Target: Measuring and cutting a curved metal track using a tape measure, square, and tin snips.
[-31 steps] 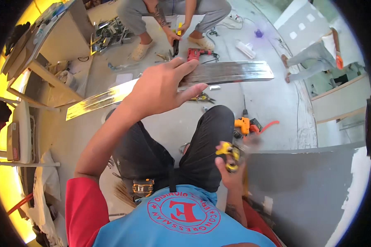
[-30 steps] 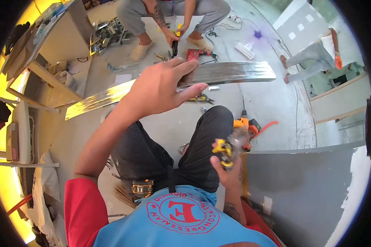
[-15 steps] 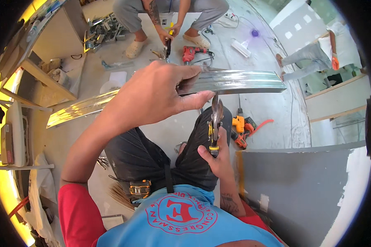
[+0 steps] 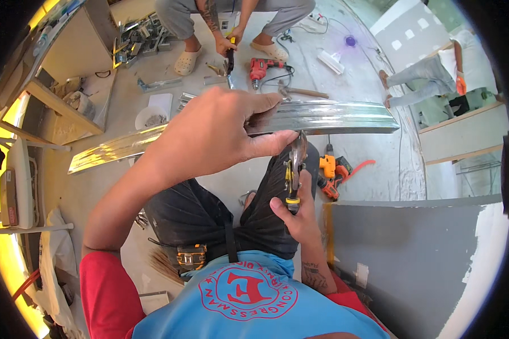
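My left hand (image 4: 212, 130) grips a long shiny metal channel (image 4: 339, 116) that lies crosswise above my knees, fingers over the top and thumb on the near side. My right hand (image 4: 294, 206) is closed on metal snips with yellow-and-black handles (image 4: 292, 178), held upright below the channel. Their metal jaws meet the channel's lower edge just right of my left thumb; whether they are shut on it I cannot tell. An orange-and-black tape measure (image 4: 191, 257) sits at my waist.
A crouching co-worker (image 4: 226, 42) holds a tool ahead, near a red drill (image 4: 260, 70) and metal offcuts (image 4: 144, 37). Orange cordless drills (image 4: 328, 166) lie beyond my right knee. A grey panel (image 4: 401, 248) stands at right, shelving (image 4: 68, 96) at left, another person (image 4: 430, 79) at right rear.
My right hand has raised the snips from beside my right knee up to the channel's lower edge. The channel in my left hand has shifted down and slightly right in the view.
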`<state>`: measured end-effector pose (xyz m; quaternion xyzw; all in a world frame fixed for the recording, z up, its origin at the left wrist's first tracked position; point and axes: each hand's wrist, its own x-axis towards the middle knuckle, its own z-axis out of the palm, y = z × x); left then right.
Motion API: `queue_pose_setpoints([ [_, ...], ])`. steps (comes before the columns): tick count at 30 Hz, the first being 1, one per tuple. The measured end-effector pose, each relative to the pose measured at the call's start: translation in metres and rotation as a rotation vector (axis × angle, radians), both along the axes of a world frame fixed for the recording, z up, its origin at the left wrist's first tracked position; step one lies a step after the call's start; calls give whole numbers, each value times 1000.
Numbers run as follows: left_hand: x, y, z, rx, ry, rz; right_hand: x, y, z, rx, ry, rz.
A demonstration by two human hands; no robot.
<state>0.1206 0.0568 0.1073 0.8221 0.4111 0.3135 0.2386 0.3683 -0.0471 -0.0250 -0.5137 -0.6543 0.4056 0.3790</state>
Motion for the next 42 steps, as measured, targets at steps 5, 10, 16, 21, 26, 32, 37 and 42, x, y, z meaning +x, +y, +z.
queue_pose_setpoints([
  [5, 4, -6, -2, 82, 12, 20, 0, -1, 1, 4, -4, -32],
  [10, 6, -9, -1, 105, 16, 15, -4, -3, -1, -4, 42, -94],
  [16, 3, -11, 3, 69, 43, 3, -3, -1, -6, 73, 14, -141],
  [21, 9, -12, 5, 71, 44, -15, -2, 0, -12, 160, -9, -204],
  [26, 10, -10, 2, 89, 68, -9, 5, 5, -14, 172, -82, -218],
  [32, 15, -10, -2, 123, 54, -20, 5, 11, -6, 203, -95, -200],
  [37, 16, -10, -5, 160, 62, -7, 9, 12, -17, 274, -57, -154],
  [42, 16, -10, -4, 105, 78, -16, 12, 10, -22, 191, -9, -166],
])
